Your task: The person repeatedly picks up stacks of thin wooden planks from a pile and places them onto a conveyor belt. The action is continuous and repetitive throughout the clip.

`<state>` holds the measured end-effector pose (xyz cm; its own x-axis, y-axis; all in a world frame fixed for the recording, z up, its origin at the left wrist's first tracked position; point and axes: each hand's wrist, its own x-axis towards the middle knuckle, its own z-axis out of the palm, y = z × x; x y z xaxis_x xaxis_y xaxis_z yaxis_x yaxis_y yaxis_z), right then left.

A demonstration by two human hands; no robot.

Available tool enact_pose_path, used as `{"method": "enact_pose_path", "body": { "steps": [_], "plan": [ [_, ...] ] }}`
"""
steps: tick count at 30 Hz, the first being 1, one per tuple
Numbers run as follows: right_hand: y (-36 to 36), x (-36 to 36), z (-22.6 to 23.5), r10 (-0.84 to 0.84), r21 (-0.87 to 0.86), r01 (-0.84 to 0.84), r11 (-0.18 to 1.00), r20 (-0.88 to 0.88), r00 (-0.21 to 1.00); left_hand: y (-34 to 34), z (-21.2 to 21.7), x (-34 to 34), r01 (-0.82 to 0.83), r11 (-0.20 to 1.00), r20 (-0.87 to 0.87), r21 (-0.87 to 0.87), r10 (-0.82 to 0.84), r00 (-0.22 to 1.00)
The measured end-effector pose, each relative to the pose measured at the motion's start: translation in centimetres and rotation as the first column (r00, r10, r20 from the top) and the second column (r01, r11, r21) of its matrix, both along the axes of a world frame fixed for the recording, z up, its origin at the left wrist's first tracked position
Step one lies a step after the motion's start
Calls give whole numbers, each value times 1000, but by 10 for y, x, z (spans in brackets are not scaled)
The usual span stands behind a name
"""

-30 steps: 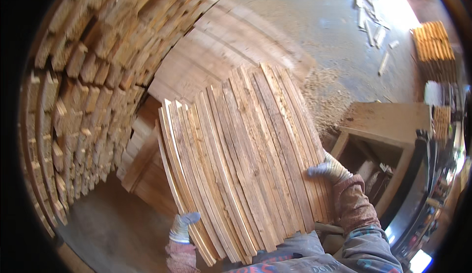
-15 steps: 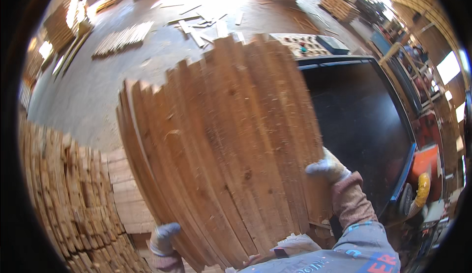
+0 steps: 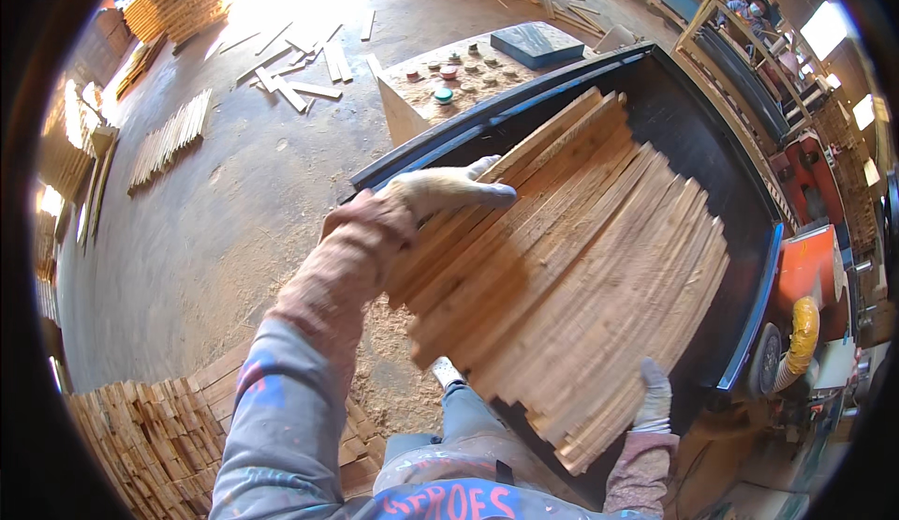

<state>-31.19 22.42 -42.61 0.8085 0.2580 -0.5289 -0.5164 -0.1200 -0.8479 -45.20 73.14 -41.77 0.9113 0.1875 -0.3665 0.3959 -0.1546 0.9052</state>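
A wide bundle of thin wooden slats (image 3: pixel 581 286) lies at a slant over a dark metal table (image 3: pixel 688 136) with blue edges. My left hand (image 3: pixel 449 190), in a pale work glove, grips the bundle's far left side, thumb over the top slats. On the near right side, my right hand (image 3: pixel 655 396), gloved too, presses against the outer slats with its fingers partly hidden. The slat ends are uneven, and the near end juts past the table toward my body. Whether the bundle touches the table top, I cannot tell.
A control box (image 3: pixel 468 75) with several buttons stands behind the table. Stacked slats (image 3: pixel 154 436) are at lower left. Loose strips (image 3: pixel 300 75) and a row of slats (image 3: pixel 171 141) lie on the floor. At right are an orange machine (image 3: pixel 805 267) and a yellow hose (image 3: pixel 803 337).
The bundle has moved right, over the dark table, and turned to a slant. My left hand has swung up to its far side; my right hand is now at its near right side.
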Motion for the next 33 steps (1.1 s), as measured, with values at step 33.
{"method": "enact_pose_path", "body": {
  "steps": [33],
  "plan": [
    [351, -450, -123, 400, -850, -523, 69, 504, -766, -597, -306, -660, -898, -166, -573, 408, 719, -394]
  ]
}}
